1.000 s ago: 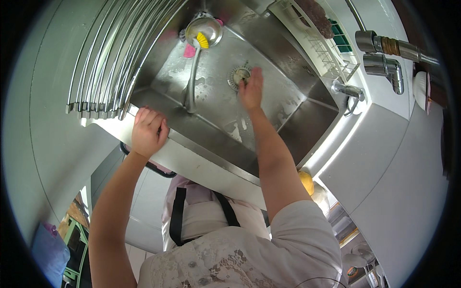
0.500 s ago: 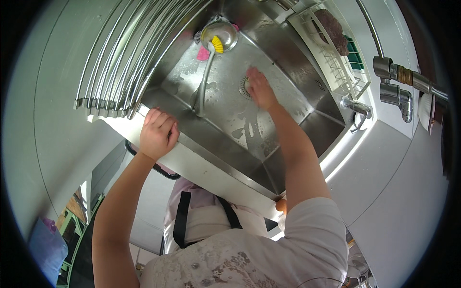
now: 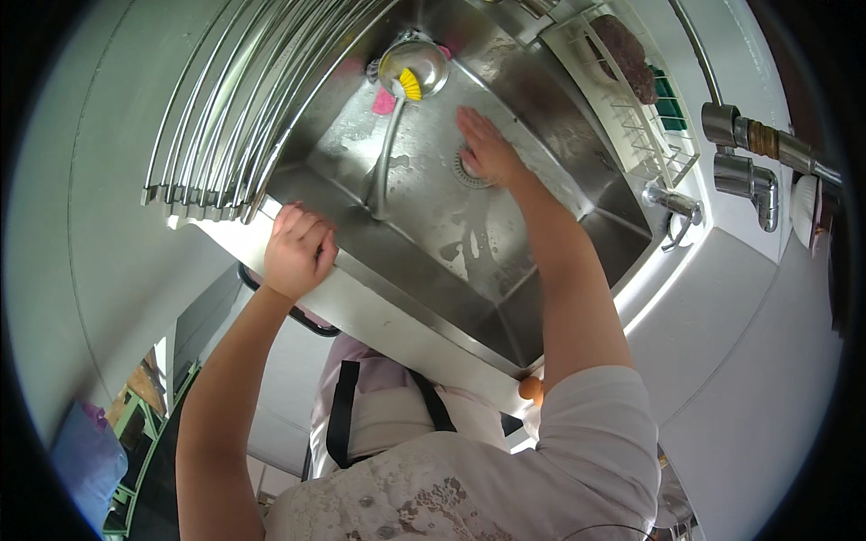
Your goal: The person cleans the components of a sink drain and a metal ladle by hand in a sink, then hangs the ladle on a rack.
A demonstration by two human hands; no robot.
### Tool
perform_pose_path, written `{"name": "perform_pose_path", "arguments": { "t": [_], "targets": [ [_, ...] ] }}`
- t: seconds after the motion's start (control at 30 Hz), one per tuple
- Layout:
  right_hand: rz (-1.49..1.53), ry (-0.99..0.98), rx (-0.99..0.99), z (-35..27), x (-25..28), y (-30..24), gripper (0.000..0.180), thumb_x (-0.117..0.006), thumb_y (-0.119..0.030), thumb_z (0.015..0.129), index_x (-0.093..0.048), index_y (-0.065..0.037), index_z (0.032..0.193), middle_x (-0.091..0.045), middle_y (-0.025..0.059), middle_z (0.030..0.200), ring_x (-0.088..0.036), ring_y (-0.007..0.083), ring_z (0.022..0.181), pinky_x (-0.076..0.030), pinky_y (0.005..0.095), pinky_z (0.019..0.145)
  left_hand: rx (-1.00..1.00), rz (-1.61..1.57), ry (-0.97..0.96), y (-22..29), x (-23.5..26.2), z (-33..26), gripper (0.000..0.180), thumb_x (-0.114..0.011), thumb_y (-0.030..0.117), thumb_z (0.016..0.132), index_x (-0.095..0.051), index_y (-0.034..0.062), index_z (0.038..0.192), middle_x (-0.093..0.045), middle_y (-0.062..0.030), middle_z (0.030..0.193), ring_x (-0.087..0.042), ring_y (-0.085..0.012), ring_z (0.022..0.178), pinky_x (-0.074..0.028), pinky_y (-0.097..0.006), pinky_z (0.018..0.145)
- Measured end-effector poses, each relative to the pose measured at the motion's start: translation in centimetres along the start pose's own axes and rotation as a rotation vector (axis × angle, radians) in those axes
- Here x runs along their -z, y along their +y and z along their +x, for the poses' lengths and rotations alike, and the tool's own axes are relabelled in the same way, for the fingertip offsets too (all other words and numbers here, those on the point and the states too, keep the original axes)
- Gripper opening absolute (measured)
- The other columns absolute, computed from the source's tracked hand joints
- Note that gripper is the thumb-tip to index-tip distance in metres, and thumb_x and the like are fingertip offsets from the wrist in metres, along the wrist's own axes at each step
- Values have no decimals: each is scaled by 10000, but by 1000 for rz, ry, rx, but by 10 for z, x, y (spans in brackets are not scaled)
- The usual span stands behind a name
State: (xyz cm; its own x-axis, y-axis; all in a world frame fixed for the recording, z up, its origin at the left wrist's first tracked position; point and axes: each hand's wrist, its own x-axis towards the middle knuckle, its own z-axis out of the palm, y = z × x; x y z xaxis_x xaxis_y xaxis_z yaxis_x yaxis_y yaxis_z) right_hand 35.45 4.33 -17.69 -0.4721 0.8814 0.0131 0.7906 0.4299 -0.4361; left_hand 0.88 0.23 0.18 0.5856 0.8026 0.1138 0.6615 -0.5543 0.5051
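My right hand (image 3: 487, 149) reaches down into a wet stainless steel sink (image 3: 550, 298) and rests with fingers stretched over the round drain strainer (image 3: 462, 173) on its floor. My left hand (image 3: 298, 248) is curled over the sink's front rim near the left corner. A metal ladle (image 3: 413, 68) with a long handle lies in the basin to the left of my right hand. A yellow brush head (image 3: 410, 86) sits in the ladle's bowl, and a pink sponge (image 3: 384, 102) lies beside it.
A rack of curved metal rods (image 3: 244, 108) covers the counter left of the sink. A wire basket (image 3: 645, 117) with a brown scrubber and a green sponge hangs on the right side. A tap (image 3: 672, 203) and chrome pipes (image 3: 749, 153) stand further right.
My right hand has stayed at the drain, shifting slightly over the strainer. My left hand keeps its hold on the rim. The view has tilted a little.
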Motion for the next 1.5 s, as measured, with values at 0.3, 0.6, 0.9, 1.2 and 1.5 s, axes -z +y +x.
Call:
{"name": "perform_pose_path", "arguments": {
  "t": [0.3,0.6,0.9,1.2,1.5],
  "targets": [
    [-13,160,-395,-45,13,13,567,-500,-234,836,-312,-12,1323,-324,162,1369,-326,319,1252,-255,387,1051,11,-17,-17,3,1,2,61,-548,9,686,-562,35,739,-564,-63,788,-532,-250,803,-381,-428,885],
    [86,246,-483,-43,6,-3,557,-531,-223,824,-350,36,1283,-326,205,1349,-323,366,1238,-252,405,1047,-2,-13,-1,0,0,1,51,-547,11,688,-553,34,733,-562,-67,785,-531,-251,806,-381,-430,887],
    [176,-4,-205,-60,11,-33,541,-542,-187,809,-365,3,1283,-303,149,1382,-277,278,1288,-260,363,1057,4,-13,22,0,-1,-1,42,-548,13,686,-563,30,721,-557,-73,772,-530,-252,796,-386,-428,893],
    [163,127,-301,-57,8,-17,441,-494,-92,812,-434,-18,1243,-432,163,1286,-396,312,1202,-320,345,1022,13,-8,20,-2,-2,-4,46,-550,17,685,-560,30,727,-556,-75,774,-526,-260,793,-386,-427,891],
    [222,-37,-165,-58,-7,-25,525,-464,-61,812,-317,13,1310,-307,198,1363,-270,335,1278,-207,393,1075,-9,20,38,-2,-1,-4,57,-574,33,679,-573,24,735,-549,-82,774,-521,-267,794,-401,-421,880]
  ]
}}
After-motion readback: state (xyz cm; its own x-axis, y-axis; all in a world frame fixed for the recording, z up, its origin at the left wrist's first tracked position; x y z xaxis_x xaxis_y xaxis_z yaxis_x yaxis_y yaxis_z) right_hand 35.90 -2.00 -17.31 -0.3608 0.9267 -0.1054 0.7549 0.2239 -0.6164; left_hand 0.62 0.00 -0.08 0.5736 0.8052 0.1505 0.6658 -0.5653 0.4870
